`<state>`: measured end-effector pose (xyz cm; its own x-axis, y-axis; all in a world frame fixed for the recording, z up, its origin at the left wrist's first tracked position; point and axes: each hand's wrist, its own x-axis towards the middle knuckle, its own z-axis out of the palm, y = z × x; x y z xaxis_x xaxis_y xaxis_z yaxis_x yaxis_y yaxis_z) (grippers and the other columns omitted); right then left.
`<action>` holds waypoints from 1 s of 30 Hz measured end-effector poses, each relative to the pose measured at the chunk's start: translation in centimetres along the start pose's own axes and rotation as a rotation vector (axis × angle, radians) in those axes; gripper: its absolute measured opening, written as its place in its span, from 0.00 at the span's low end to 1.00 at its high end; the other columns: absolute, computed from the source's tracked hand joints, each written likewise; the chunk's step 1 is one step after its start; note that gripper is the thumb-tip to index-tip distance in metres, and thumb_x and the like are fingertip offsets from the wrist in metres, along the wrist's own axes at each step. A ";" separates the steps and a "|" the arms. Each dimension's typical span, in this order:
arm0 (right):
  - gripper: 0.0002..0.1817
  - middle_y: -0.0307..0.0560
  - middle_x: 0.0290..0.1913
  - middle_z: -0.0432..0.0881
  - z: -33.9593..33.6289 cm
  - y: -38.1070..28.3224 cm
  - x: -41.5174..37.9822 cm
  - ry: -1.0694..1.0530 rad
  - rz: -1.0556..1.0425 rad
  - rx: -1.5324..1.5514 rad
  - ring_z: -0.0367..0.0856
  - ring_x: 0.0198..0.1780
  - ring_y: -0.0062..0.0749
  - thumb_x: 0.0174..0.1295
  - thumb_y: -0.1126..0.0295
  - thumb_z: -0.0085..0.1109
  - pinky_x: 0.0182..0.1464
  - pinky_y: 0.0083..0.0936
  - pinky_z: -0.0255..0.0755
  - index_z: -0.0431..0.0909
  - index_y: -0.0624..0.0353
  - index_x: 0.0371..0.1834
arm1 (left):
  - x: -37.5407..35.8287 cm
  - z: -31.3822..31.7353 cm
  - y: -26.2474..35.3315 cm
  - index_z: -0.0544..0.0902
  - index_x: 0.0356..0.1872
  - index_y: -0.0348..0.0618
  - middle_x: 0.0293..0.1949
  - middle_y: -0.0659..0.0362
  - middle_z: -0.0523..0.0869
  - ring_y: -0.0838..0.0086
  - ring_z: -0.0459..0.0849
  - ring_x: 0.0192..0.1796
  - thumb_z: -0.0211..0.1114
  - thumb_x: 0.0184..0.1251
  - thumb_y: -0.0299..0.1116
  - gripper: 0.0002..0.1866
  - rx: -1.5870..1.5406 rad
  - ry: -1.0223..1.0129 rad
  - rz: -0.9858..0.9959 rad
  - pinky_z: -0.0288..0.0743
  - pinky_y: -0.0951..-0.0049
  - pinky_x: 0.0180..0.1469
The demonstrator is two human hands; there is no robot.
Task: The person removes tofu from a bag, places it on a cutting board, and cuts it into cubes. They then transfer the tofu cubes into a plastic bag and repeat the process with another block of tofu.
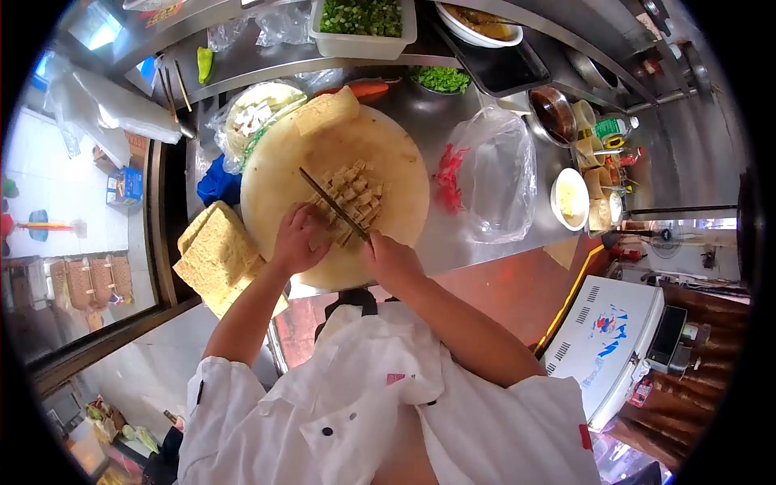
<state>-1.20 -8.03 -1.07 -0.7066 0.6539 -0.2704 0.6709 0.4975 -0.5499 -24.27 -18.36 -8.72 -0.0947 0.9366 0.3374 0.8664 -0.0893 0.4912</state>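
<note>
Nearest: my right hand (388,255), fingers wrapped round the handle of the knife (333,204); my left hand (297,240), fingers curled, pressing the cubed tofu (356,196). Beneath: round cutting board (279,182). Beside it, stacked tofu slabs (217,252). Beyond: uncut tofu block (325,111), tub of chopped greens (362,19).

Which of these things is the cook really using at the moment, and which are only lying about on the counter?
In use:
right hand gripping the knife
left hand steadying the tofu cubes
round cutting board

Lying about:
stacked tofu slabs
clear plastic bag
tray of chopped greens
green pepper
blue cloth
</note>
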 end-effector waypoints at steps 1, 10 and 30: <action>0.13 0.60 0.41 0.86 -0.8 -0.7 -0.3 -0.013 0.003 0.004 0.87 0.43 0.62 0.78 0.61 0.49 0.46 0.53 0.81 0.72 0.60 0.52 | 0.2 -0.7 0.5 0.85 0.48 0.47 0.56 0.48 0.81 0.43 0.77 0.61 0.75 0.54 0.37 0.19 0.008 0.045 0.001 0.74 0.47 0.64; 0.20 0.64 0.43 0.86 -2.7 -4.6 -1.5 -0.245 0.050 -0.143 0.89 0.45 0.60 0.70 0.72 0.50 0.50 0.52 0.83 0.69 0.65 0.63 | 0.3 -0.1 -1.1 0.85 0.47 0.46 0.53 0.45 0.82 0.42 0.76 0.60 0.68 0.56 0.30 0.15 -0.041 0.030 -0.016 0.75 0.48 0.62; 0.14 0.53 0.31 0.85 -0.3 3.5 -1.7 0.053 0.054 0.441 0.85 0.31 0.45 0.77 0.60 0.57 0.35 0.44 0.76 0.75 0.62 0.48 | -2.0 0.5 2.1 0.75 0.66 0.43 0.67 0.40 0.74 0.38 0.73 0.69 0.80 0.51 0.44 0.40 -0.159 0.039 -0.166 0.73 0.43 0.68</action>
<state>2.39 -7.20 -2.31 -0.6528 0.7066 -0.2731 0.5382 0.1789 -0.8236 -21.97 -20.22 -8.78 -0.2511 0.9295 0.2702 0.7492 0.0099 0.6622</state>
